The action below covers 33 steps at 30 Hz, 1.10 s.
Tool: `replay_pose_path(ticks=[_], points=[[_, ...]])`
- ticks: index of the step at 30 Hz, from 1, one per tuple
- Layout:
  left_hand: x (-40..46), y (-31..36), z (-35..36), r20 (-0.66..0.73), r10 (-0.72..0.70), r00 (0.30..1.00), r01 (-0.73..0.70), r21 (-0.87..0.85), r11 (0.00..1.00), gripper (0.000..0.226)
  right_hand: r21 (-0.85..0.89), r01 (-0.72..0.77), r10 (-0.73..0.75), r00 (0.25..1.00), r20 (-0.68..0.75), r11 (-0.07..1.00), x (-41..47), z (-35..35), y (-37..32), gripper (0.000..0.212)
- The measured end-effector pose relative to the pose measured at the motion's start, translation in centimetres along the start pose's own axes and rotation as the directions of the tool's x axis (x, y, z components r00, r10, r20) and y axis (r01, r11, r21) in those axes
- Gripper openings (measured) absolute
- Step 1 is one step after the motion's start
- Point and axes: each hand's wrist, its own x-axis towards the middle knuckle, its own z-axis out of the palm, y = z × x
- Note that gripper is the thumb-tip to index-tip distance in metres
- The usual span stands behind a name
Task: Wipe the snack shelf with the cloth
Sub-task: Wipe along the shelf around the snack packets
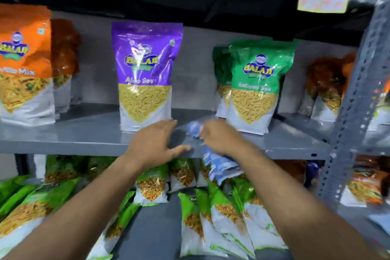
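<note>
I see both bare forearms reaching up to the grey shelf (88,133), a smooth painted metal board with a folded front lip. My left hand (155,143) lies flat on the shelf with fingers spread and loosely extended, thumb hooked along the front lip — it grips nothing, and its fingertips come close to the base of the purple pouch (145,74). My right hand (219,137) is closed around the cloth (221,164), a soft, crumpled fabric in white with a blue pattern. One bunched end pokes out above the knuckles onto the shelf surface, and the longer tail hangs limp below the shelf edge, over the packets on the lower level.

The purple pouch stands upright, glossy plastic with a flat sealed top and a clear window showing fine yellow strands. To its right stands a green pouch (256,82) of the same shape, another green one tucked behind it. At the far left stands an orange pouch (24,63), shiny and crinkled — its window shows a coarser mix. A perforated grey steel upright (356,82) frames the right side.

Below, green-and-white packets (221,219) lie slanted and overlapping on the lower shelf. The picture is blurred, so small print is unreadable.
</note>
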Motion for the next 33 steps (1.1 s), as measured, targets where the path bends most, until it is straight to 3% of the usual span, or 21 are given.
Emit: replay_pose_path(ticks=[2,6,12,19,24,29,33], points=[[0.8,1.3,1.1,0.128,-0.038,0.991,0.032,0.048,0.998,0.101,-0.022,0.029,-0.027,0.997,0.078,0.999,-0.3,1.4,0.6,0.03],[1.3,2.1,2.2,0.106,-0.055,0.993,0.045,0.089,0.995,0.12,-0.029,0.129,-0.128,0.991,0.035,0.991,-0.4,1.6,1.9,0.032],[1.1,3.1,1.7,0.153,-0.171,0.973,0.151,0.132,0.98,0.121,-0.024,0.106,-0.105,0.993,0.063,0.994,-1.2,0.5,6.5,0.043],[1.0,4.0,1.3,0.142,-0.191,0.971,0.169,0.158,0.973,0.122,0.02,0.057,-0.059,0.991,0.118,0.998,-1.9,-1.1,12.8,0.039],[1.1,3.8,1.9,0.109,-0.194,0.975,0.171,0.19,0.967,0.123,0.103,-0.076,0.067,0.994,0.088,0.992,-3.8,-1.6,16.8,0.049],[2.2,5.6,2.8,0.13,-0.112,0.985,0.086,0.189,0.978,0.12,0.146,-0.067,0.066,0.998,0.016,0.987,-4.4,-1.4,14.7,0.045],[3.8,8.3,4.0,0.16,-0.101,0.982,0.079,0.137,0.987,0.122,0.138,-0.005,0.021,0.993,-0.119,0.99,-5.4,0.4,12.7,0.041]])
